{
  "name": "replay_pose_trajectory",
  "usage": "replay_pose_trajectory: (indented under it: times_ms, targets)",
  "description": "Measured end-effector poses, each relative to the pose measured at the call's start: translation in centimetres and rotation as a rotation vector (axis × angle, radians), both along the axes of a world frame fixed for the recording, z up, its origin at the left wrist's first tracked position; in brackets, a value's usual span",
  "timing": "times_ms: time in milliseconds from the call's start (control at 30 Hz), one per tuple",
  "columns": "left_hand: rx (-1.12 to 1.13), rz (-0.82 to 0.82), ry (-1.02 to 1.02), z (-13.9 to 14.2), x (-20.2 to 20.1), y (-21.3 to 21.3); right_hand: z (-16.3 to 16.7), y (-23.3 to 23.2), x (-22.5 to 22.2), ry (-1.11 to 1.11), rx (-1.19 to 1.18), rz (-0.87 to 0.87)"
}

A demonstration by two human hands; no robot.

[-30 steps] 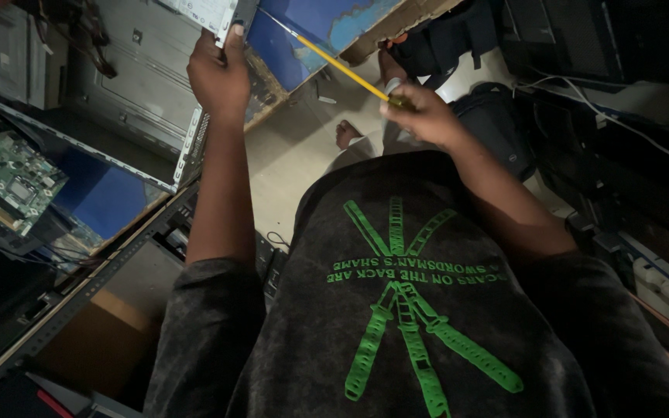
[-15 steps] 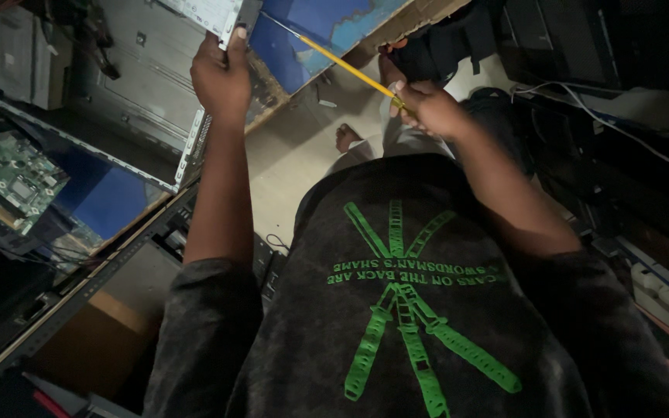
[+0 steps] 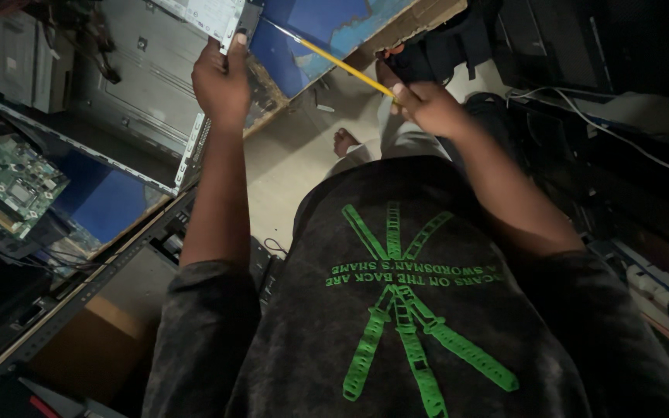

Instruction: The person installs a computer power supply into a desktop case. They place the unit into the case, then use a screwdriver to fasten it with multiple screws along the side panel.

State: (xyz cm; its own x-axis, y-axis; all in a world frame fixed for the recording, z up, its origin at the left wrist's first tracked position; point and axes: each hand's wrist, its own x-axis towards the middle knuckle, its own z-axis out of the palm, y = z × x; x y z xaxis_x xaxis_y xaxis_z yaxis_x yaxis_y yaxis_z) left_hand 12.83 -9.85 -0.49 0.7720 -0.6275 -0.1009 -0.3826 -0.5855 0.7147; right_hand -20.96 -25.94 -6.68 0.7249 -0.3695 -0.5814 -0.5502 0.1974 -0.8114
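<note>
The view is seen upside down, with the person's dark shirt [image 3: 420,310] filling the lower half. The left hand [image 3: 222,77] is raised at about 11 o'clock, and its grip is closed on the lower corner of a pale metal panel [image 3: 210,14], with the thumb laid across the panel's dark edge. The panel runs out of the picture at the top, so its full shape cannot be told.

The right hand [image 3: 427,104] is held at about 1 o'clock, well apart from the left. Its grip is pinched tight around the near end of a thin yellow rod [image 3: 342,63], probably a screwdriver shaft or pencil; which one cannot be told. From the fingers the rod is slanted up toward 10 o'clock, and its far tip is seen close to the held corner of the panel, just beside the left thumb. Whether the tip touches the panel cannot be told.

Behind the rod a blue sheet [image 3: 327,27] is seen. A large grey metal chassis [image 3: 129,101] lies at 10 o'clock, and a green circuit board [image 3: 5,182] at 9 o'clock. A bare foot [image 3: 344,142] rests on the pale floor [image 3: 288,178] between the 2 arms.
</note>
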Motion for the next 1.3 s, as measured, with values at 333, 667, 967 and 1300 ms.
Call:
replay_pose_trajectory:
  times_ms: [333, 667, 967, 1300]
  targets:
    - [0.019, 0.011, 0.02, -0.3, 0.0, -0.1, 1.5, -0.1, -0.1, -0.162, -0.107, -0.081]
    - [-0.071, -0.068, -0.035, -0.5, 0.2, 0.0, 2.5, -1.8, 1.1, 0.163, 0.464, -0.049]
    - [-0.071, -0.05, -0.027, 0.2, -0.1, -0.2, 1.4, 0.0, 0.0, -0.106, -0.045, -0.075]
    - [-0.037, -0.071, -0.066, -1.0, 0.2, 0.3, 0.8, 0.2, 0.0, 0.165, 0.44, -0.124]
